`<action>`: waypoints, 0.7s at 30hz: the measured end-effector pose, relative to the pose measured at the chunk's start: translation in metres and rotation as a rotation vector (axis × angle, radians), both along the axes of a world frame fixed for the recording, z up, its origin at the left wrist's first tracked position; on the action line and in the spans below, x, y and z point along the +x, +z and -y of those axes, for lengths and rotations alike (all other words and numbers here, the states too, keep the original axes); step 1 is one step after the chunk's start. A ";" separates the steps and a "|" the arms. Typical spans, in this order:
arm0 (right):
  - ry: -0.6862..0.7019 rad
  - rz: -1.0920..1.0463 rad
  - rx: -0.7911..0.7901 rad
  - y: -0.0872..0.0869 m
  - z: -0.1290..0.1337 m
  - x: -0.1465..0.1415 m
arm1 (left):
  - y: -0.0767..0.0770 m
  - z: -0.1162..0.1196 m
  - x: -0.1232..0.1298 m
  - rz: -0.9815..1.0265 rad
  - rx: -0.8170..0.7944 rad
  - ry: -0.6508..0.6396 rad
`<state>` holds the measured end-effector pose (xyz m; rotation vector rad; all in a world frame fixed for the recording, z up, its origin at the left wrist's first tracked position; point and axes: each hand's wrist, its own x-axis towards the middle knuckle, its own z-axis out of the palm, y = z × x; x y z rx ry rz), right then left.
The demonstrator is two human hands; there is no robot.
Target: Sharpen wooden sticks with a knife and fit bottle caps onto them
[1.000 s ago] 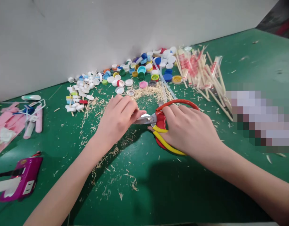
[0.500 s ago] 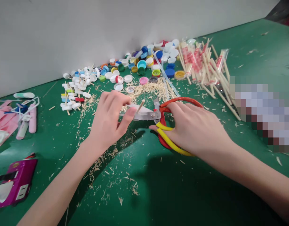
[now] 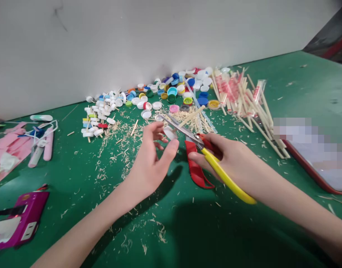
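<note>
My left hand [image 3: 157, 156] pinches a white bottle cap [image 3: 170, 133] between thumb and fingers. A thin wooden stick [image 3: 195, 114] comes out of the cap and points up to the right. My right hand [image 3: 223, 152] is closed round scissors [image 3: 225, 175] with a yellow handle and a red-orange one, the latter mostly hidden behind my fingers. The metal blades reach up and left, across the stick close to the cap. Whether they touch the stick, I cannot tell. Below the scissors, a red serrated-edged tool [image 3: 194, 167] lies on the table.
Wood shavings [image 3: 115, 137] litter the green table [image 3: 126, 238]. Along the wall lie loose coloured caps [image 3: 172, 91] and white caps on sticks [image 3: 94, 121]. Wooden sticks [image 3: 260, 108] are heaped at right beside a red-edged, blurred object [image 3: 305, 167]. A magenta device [image 3: 31, 219] and pink pieces [image 3: 15, 141] lie left.
The view has shifted, showing more wall. The scissors have turned, with blades pointing up-left and handles closer together. The stick in my left hand now leans away to the right.
</note>
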<state>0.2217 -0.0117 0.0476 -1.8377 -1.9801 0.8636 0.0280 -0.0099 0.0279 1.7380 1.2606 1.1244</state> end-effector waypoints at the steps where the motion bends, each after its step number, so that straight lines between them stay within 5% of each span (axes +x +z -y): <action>1: 0.017 -0.065 -0.038 0.001 0.001 -0.001 | 0.000 0.001 0.002 0.004 -0.039 -0.039; 6: 0.080 -0.310 -0.257 0.001 0.005 0.000 | 0.010 0.008 0.007 -0.014 -0.106 -0.022; 12: 0.222 -0.267 -0.196 -0.008 0.002 0.011 | 0.028 0.010 0.002 -0.058 -0.305 -0.037; 21: 0.383 -0.389 -0.211 -0.017 -0.001 0.028 | 0.042 0.007 0.001 0.363 -0.682 -0.243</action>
